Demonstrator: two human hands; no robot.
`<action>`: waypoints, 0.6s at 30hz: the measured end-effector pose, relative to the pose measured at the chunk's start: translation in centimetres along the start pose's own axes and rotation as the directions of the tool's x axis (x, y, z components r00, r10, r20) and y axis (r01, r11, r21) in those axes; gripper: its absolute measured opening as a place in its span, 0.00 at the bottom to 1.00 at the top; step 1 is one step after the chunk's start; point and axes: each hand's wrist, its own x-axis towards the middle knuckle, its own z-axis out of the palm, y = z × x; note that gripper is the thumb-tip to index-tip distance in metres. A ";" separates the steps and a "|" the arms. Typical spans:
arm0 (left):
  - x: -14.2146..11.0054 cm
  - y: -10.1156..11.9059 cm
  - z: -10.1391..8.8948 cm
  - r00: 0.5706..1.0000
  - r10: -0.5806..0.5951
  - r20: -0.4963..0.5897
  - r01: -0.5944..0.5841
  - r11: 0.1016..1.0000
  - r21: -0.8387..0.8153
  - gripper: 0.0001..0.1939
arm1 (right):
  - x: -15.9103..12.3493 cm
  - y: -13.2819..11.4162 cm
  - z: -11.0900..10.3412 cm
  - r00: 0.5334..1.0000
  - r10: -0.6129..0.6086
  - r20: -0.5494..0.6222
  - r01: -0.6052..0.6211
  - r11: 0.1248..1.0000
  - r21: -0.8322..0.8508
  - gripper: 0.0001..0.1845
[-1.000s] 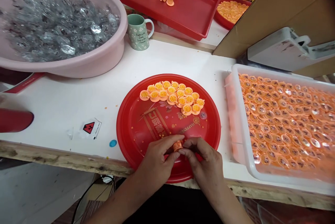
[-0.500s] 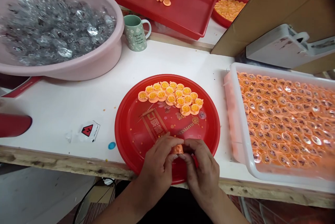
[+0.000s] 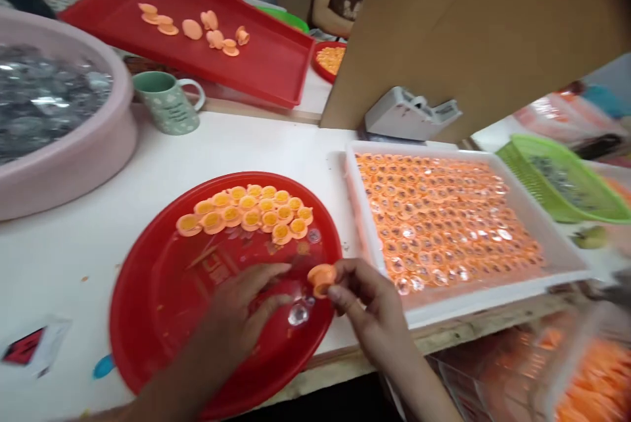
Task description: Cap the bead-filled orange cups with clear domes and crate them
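My right hand (image 3: 367, 297) pinches a small orange toy cup with saucer (image 3: 323, 277) between thumb and fingers, tipped with its saucer side up. It is above the right part of the round red tray (image 3: 133, 290). My left hand (image 3: 246, 310) is open over the tray, thumb and fingers apart with nothing between them. A clear plastic disc (image 3: 298, 314) lies on the tray below the held cup. Farther back on the tray, several orange cups filled with yellow bits (image 3: 251, 215) stand in close rows. A smaller clear disc (image 3: 314, 235) is beside them.
A white bin (image 3: 557, 271) packed with lidded orange cups stands at right. At left are a pink basin (image 3: 98, 152) of clear plastic pieces and a green mug (image 3: 170, 106). Behind are a red rectangular tray (image 3: 276, 80), a cardboard panel (image 3: 419, 34) and another person's arm (image 3: 330, 18).
The view has swung to the right. My left hand has let go of the orange cup and drawn away from it; my right hand alone now holds it, farther right over the tray.
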 end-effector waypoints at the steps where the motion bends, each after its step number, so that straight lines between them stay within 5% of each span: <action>1: 1.1 0.3 -0.3 0.999 -0.001 -0.041 0.004 0.998 0.061 0.12 | 0.8 0.2 -2.7 0.995 0.034 -0.095 -0.035 0.999 -0.010 0.12; 4: 4.3 1.1 -0.8 0.992 -0.018 -0.124 0.049 0.966 0.253 0.13 | 3.7 1.6 -11.2 0.885 0.087 -0.457 -0.160 0.979 -0.123 0.17; 8: 6.9 1.3 -0.8 0.994 0.046 -0.096 -0.002 0.912 0.410 0.10 | 7.4 4.3 -18.9 0.815 0.133 -0.565 -0.266 0.950 -0.161 0.16; 18: 8.0 -1.8 -0.1 0.987 0.149 -0.056 -0.101 0.856 0.507 0.09 | 12.2 6.6 -24.3 0.736 0.204 -0.646 -0.423 0.883 -0.203 0.14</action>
